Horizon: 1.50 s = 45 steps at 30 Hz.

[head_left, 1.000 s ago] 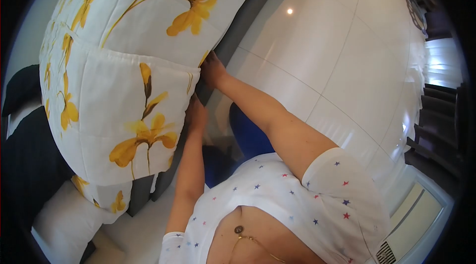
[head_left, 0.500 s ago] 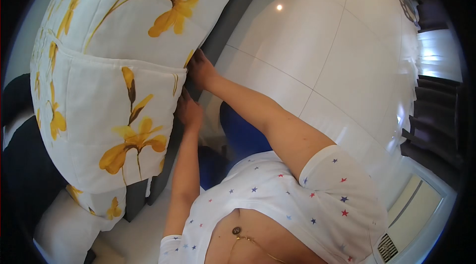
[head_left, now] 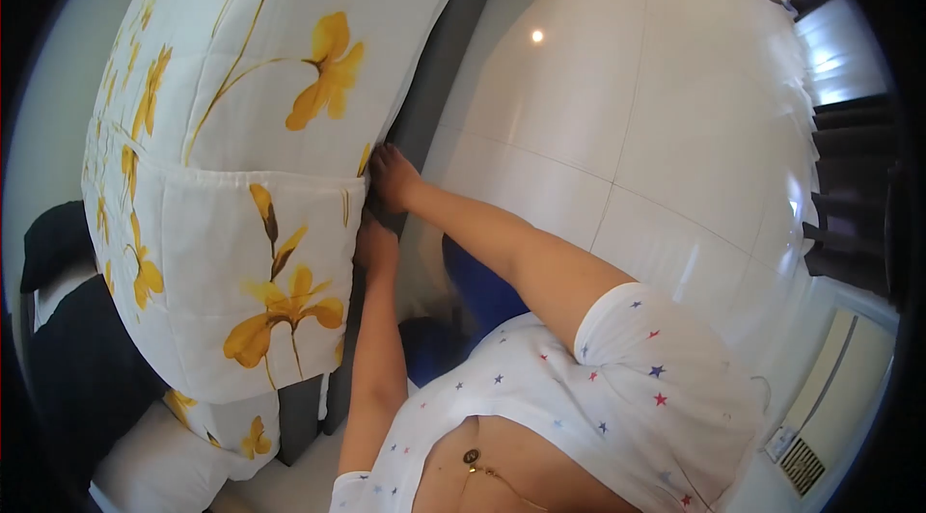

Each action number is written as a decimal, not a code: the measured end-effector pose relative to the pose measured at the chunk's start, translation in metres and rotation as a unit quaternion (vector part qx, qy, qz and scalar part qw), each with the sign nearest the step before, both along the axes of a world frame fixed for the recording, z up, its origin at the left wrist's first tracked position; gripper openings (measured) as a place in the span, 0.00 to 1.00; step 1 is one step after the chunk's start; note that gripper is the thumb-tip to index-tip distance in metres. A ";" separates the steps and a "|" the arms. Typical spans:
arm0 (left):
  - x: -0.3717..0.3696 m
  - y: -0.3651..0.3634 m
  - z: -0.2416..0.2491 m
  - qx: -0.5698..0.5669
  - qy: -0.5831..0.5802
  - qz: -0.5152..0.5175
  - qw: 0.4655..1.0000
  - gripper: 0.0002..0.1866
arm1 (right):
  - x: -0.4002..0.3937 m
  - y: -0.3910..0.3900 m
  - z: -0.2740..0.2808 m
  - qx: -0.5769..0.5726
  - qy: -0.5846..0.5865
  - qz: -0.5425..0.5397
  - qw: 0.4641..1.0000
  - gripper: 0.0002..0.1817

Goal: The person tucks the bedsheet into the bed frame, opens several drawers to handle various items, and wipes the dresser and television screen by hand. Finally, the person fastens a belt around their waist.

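A white bed sheet or cover (head_left: 280, 118) with yellow flowers lies over the bed, and its folded flap (head_left: 203, 272) ends at the bed's side. At that edge, where the flap's seam meets the side, my right hand (head_left: 393, 180) has its bent fingers closed on the cloth. Just below it, my left hand (head_left: 376, 245) presses in between the flap and the grey bed frame (head_left: 429, 79). Its fingers are hidden behind the cloth edge.
Black pillows (head_left: 82, 359) and a white pillow (head_left: 154, 460) lie at the bed's left end. Glossy white floor tiles (head_left: 550, 156) run along the bed. Dark curtains (head_left: 854, 195) hang at the far right, near a cream cabinet-like unit (head_left: 820, 388).
The view has shifted, so bed and hands appear lower in the picture. My left hand has slid deeper behind the cloth edge, and my right hand stays at the seam.
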State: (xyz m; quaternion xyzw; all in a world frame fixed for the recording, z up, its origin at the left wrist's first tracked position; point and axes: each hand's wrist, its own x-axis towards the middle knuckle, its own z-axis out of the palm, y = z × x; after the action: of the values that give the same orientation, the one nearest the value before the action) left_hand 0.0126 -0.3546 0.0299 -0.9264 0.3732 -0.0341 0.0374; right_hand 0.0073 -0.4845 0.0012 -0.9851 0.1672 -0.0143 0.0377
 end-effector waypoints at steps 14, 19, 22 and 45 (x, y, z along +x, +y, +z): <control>0.011 -0.088 0.027 -0.105 0.085 -0.131 0.982 0.27 | 0.014 -0.147 0.021 0.004 0.024 -0.063 0.998 0.28; 0.028 -0.141 -0.006 -0.140 0.088 -0.120 0.979 0.31 | 0.047 -0.149 0.007 0.015 -0.030 -0.069 0.997 0.32; 0.027 -0.148 -0.016 -0.095 0.118 -0.073 0.986 0.31 | 0.043 -0.143 0.016 0.162 -0.119 -0.092 0.975 0.32; 0.008 0.144 -0.023 0.028 0.192 -0.126 0.973 0.32 | 0.056 -0.010 -0.044 0.411 -0.439 -0.451 0.659 0.37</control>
State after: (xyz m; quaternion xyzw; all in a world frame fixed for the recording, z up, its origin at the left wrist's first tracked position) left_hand 0.0202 -0.2101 0.0064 -0.8596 0.4882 0.1505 -0.0138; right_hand 0.0636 -0.4950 -0.0427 -0.5523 0.5442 -0.3902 0.4966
